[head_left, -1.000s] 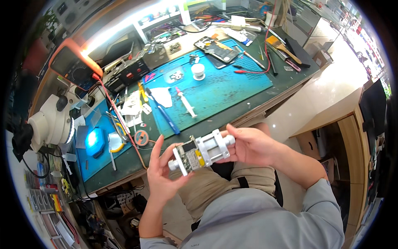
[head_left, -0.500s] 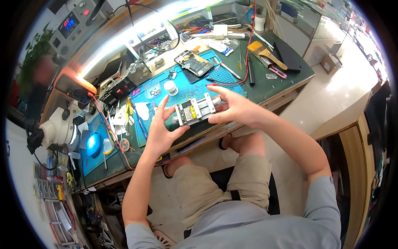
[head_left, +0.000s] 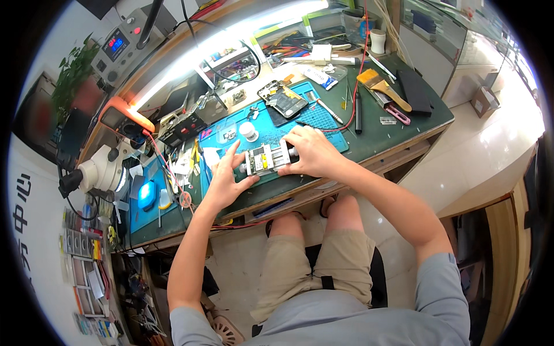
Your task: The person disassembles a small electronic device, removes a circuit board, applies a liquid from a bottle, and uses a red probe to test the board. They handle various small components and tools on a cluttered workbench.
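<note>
A metal circuit board clamp (head_left: 279, 157) with a small circuit board (head_left: 257, 161) in it is at the near edge of the blue work mat (head_left: 219, 122). My right hand (head_left: 314, 153) has its fingers and thumb closed around the clamp's right end. Thumb and fingers spread, my left hand (head_left: 224, 180) frames the left end; contact there is hard to make out. Just beyond the clamp stands a small white round jar (head_left: 249, 132). An opened phone (head_left: 284, 100) lies farther back on the mat.
Left of the mat are a microscope (head_left: 99, 167), an orange multimeter (head_left: 124, 118) and a lit blue lamp (head_left: 147, 195). A brush (head_left: 384, 89), a black pen-like tool (head_left: 358, 112) and red cable lie to the right. Loose tools crowd the back under a bright light bar.
My right hand's fingers have closed in on the clamp's right end; they were wider apart before. My left hand keeps its spread pose. The whole view has shifted slightly.
</note>
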Action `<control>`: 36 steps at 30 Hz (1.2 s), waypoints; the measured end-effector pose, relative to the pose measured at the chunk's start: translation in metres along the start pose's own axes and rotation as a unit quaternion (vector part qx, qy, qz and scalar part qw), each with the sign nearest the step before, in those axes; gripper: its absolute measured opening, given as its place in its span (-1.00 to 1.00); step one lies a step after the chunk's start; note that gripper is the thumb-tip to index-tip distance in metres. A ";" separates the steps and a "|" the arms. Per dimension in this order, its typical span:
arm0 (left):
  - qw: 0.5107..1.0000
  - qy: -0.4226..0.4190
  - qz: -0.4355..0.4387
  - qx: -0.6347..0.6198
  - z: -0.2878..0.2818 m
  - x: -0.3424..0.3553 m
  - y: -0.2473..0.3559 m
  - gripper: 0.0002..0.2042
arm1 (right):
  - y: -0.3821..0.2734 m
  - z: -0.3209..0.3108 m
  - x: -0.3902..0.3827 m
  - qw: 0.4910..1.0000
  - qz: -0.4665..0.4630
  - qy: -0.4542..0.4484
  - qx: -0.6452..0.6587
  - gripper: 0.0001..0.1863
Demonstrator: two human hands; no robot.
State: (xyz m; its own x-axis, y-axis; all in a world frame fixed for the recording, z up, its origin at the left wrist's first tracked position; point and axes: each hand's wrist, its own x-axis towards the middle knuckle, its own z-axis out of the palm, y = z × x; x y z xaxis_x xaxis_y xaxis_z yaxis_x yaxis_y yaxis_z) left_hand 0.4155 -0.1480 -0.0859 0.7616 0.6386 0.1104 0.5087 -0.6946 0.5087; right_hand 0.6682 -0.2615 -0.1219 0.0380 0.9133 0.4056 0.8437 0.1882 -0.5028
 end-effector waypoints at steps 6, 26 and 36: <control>0.991 0.094 0.059 0.079 0.006 -0.025 -0.002 -0.08 | -0.009 0.004 -0.013 0.985 -0.121 0.121 -0.036 -0.30; 0.971 0.128 -0.201 -0.030 0.181 -0.259 -0.023 -0.43 | -0.021 -0.006 -0.015 0.977 -0.140 0.133 -0.095 -0.43; 0.956 0.260 0.127 0.048 0.043 -0.106 0.008 -0.54 | -0.027 -0.011 -0.014 0.995 -0.022 0.052 -0.078 -0.24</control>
State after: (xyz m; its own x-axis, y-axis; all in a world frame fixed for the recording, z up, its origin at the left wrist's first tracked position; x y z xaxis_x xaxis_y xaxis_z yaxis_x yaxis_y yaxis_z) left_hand 0.3559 -0.2358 -0.1300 0.5749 0.5073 0.6420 0.3876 -0.8598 0.3324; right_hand 0.6513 -0.2831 -0.1054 0.0480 0.8620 0.5046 0.9184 0.1606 -0.3616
